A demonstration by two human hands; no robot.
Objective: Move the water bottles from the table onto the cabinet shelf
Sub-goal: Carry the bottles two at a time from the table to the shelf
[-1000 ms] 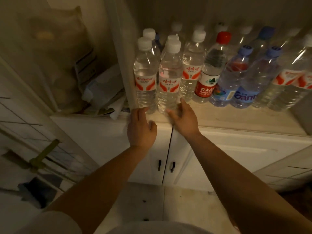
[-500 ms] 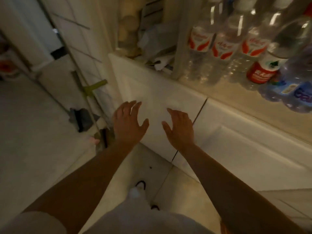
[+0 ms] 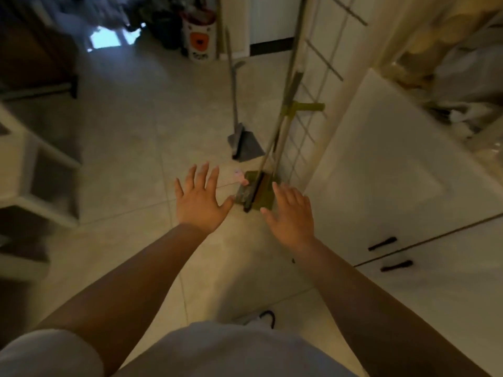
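Note:
My left hand [image 3: 200,198] and my right hand [image 3: 291,216] hover in mid-air over the tiled floor, fingers spread, holding nothing. The white cabinet [image 3: 381,170] with its black door handles [image 3: 382,243] stands to my right, its shelf edge at the far right of the view. No water bottles are in view and neither is the table. Crumpled bags and papers [image 3: 462,77] lie on the shelf's left section.
A grey dustpan with a long handle [image 3: 243,142] stands on the floor ahead. A green mop [image 3: 257,190] leans by a white lattice panel [image 3: 313,91]. A white bin with an orange face [image 3: 200,39] stands far back. White furniture [image 3: 32,172] is at the left.
The view has swung left, away from the shelf of bottles toward the open floor. Both hands have come off the shelf edge and now hang open in the air.

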